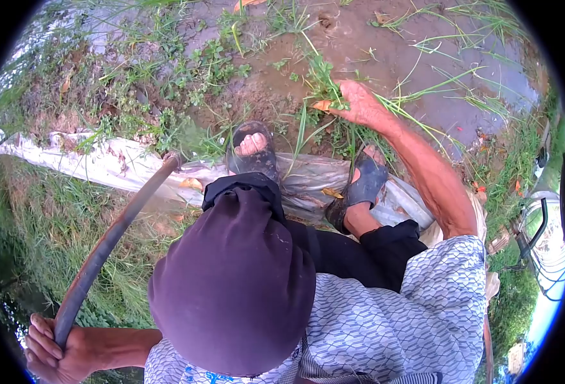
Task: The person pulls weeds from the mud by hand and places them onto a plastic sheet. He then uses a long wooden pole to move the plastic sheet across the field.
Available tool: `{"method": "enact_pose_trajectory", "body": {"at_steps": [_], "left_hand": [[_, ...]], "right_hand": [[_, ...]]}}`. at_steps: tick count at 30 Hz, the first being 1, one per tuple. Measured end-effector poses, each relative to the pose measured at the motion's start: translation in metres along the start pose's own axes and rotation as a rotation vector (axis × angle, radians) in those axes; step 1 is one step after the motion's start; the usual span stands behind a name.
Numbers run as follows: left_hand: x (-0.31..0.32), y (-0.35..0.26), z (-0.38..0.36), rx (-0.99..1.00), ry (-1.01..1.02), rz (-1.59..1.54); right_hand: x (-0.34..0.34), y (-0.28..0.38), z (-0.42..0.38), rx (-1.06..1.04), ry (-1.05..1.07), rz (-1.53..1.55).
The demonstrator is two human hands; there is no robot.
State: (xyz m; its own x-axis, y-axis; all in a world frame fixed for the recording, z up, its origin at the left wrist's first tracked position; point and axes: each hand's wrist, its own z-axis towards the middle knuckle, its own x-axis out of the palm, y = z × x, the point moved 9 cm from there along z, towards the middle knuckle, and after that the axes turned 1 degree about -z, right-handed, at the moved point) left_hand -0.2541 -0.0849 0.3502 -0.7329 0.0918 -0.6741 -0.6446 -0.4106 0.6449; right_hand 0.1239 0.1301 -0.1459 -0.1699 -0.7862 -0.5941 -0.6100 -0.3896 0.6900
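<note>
In the lower left, my left hand (61,352) is wrapped round a long, dark, smooth wooden handle (113,233). The handle looks bowed and runs up to a knobbly brown end near the ground; what kind of tool it belongs to I cannot make out. My right hand (362,105) reaches down at the upper middle, its fingers closed on a bunch of green weeds (322,77). Long grass blades (417,96) lie beside that hand, and a orange-brown leaf (322,105) shows just under the fingers.
My sandalled feet (253,153) rest on or beside a dirty white sheet strip (96,157) crossing the ground. Wet mud (385,57) lies ahead, with low weeds (212,67) to its left. My bent knee (231,281) fills the lower middle. A bicycle-like frame (541,224) stands far right.
</note>
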Motion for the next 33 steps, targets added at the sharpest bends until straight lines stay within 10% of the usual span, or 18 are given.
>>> {"method": "enact_pose_trajectory", "body": {"at_steps": [2, 11, 20, 28, 31, 33], "left_hand": [[-0.002, -0.002, -0.001, 0.002, -0.012, -0.009], [0.009, 0.032, -0.012, -0.133, 0.003, -0.138], [0.001, 0.009, -0.004, -0.228, 0.034, -0.242], [0.005, -0.005, -0.003, 0.159, 0.004, 0.202], [0.001, -0.006, 0.008, -0.283, -0.004, -0.645], [0.034, 0.011, -0.011, -0.865, -0.283, -1.809]], "right_hand": [[0.029, -0.007, -0.005, 0.270, 0.270, -0.035], [0.071, 0.027, -0.031, -0.096, 0.097, -0.358], [0.104, 0.052, -0.048, -0.169, 0.184, 0.016], [0.060, 0.016, -0.083, -0.001, 0.099, -0.264], [0.055, 0.018, -0.078, 0.045, -0.028, -0.440], [0.063, 0.009, -0.079, 0.100, -0.042, -0.520]]}}
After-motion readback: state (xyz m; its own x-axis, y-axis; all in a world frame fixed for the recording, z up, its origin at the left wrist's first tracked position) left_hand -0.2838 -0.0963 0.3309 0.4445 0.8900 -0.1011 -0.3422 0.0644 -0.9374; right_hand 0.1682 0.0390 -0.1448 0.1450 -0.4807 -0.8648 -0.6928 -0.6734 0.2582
